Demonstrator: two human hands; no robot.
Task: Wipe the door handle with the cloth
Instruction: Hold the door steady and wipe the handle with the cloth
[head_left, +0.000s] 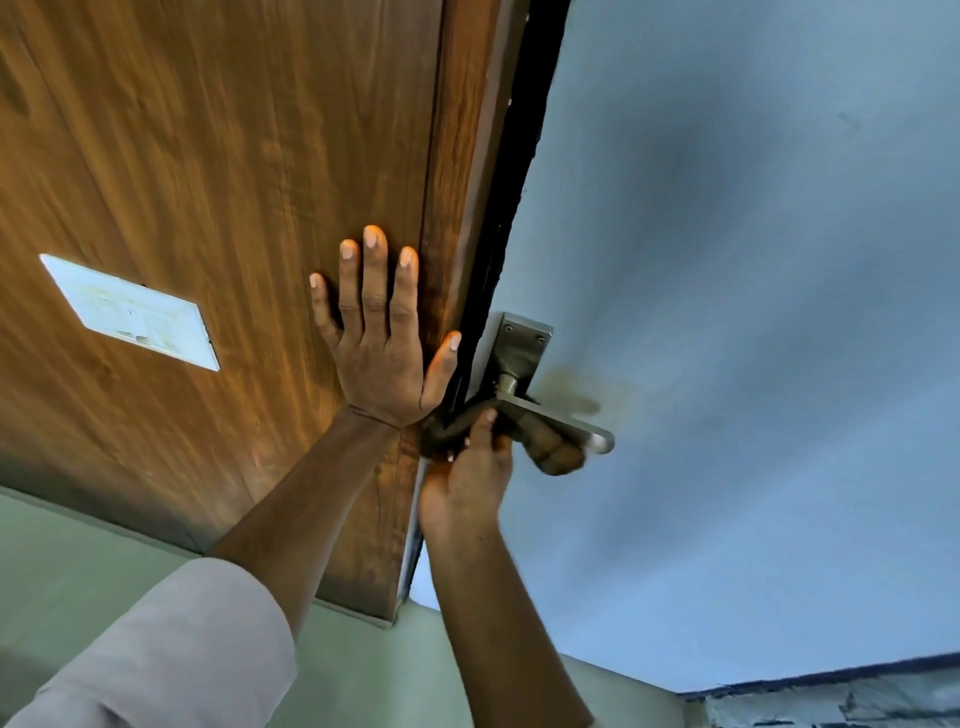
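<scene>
A metal lever door handle (597, 435) on a rectangular backplate (522, 345) is fixed to a blue-grey door (753, 312). A dark brownish cloth (550, 452) is wrapped around the lever, its free end blurred. My right hand (467, 483) grips the cloth against the lever from below. My left hand (382, 338) lies flat with fingers spread on the brown wooden panel (208, 182) just left of the door's edge, holding nothing.
A white rectangular switch plate (130, 312) is set into the wooden panel at the left. A dark gap (519, 156) runs between the wooden frame and the door. A pale green wall (78, 571) lies below.
</scene>
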